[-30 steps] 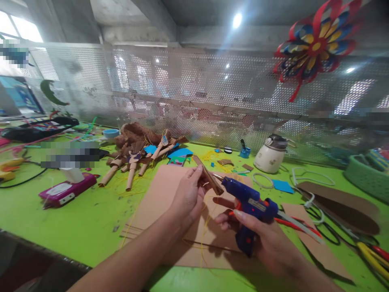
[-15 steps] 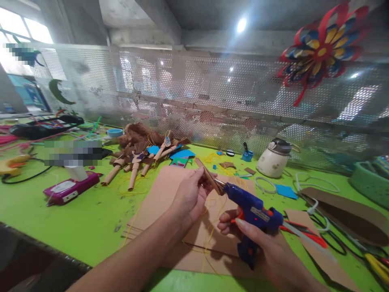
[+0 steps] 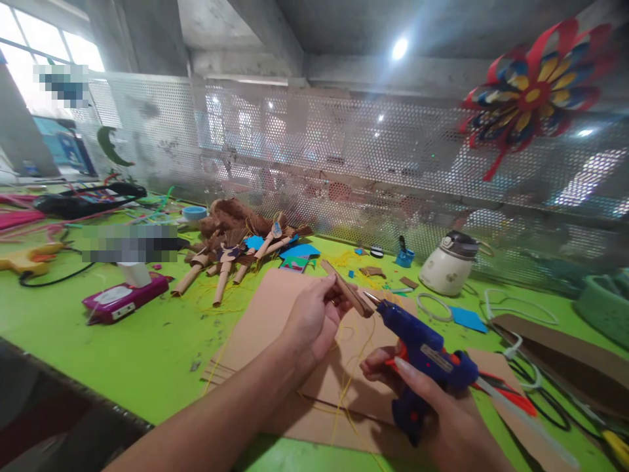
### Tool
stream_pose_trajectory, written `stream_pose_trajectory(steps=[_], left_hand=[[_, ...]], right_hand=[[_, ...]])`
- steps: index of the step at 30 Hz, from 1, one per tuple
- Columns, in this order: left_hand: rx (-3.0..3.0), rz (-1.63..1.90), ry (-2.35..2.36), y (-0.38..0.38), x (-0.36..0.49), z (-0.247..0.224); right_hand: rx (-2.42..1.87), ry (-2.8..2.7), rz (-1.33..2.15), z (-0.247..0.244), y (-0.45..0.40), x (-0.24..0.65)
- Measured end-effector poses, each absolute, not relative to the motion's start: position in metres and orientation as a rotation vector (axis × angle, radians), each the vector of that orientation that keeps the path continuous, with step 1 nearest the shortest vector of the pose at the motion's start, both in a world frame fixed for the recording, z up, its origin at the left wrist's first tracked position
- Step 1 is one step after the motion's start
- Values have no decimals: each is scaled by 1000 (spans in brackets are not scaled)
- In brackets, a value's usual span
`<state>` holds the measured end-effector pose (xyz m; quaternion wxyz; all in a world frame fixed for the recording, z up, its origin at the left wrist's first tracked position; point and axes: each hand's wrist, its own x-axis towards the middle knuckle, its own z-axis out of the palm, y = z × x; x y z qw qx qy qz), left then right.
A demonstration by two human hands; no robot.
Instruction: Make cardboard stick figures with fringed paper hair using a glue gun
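Note:
My left hand pinches a narrow strip of folded brown cardboard that slants down to the right. My right hand is wrapped round the handle of a blue glue gun with an orange trigger. The gun's metal nozzle points up and left, a short distance from the strip's lower end. Beneath both hands lie stacked brown cardboard sheets, crossed by loose yellow thread.
Rolled-paper figures lie at the back left, near a purple power strip. A white kettle-like container, a blue paper square, red-handled scissors and cables are on the right. A perforated metal screen stands behind.
The glue gun's nozzle has come away from the cardboard strip, leaving a small gap. The whole view has shifted slightly, with things appearing further right.

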<state>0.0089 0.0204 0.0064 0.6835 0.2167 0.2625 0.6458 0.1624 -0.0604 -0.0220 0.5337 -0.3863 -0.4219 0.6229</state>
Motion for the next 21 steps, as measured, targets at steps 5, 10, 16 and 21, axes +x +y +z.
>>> stream_pose_trajectory(steps=[5, 10, 16, 21], left_hand=[[480, 1466, 645, 20, 8, 7], [549, 1480, 664, 21, 6, 6], [656, 1388, 654, 19, 6, 3], [696, 1260, 616, 15, 9, 0]], right_hand=[[-899, -969, 1505, -23, -61, 164], [-974, -1054, 1454, -21, -57, 169], [-950, -1055, 1282, -10, -55, 178], [-1154, -1370, 1105, 4, -53, 194]])
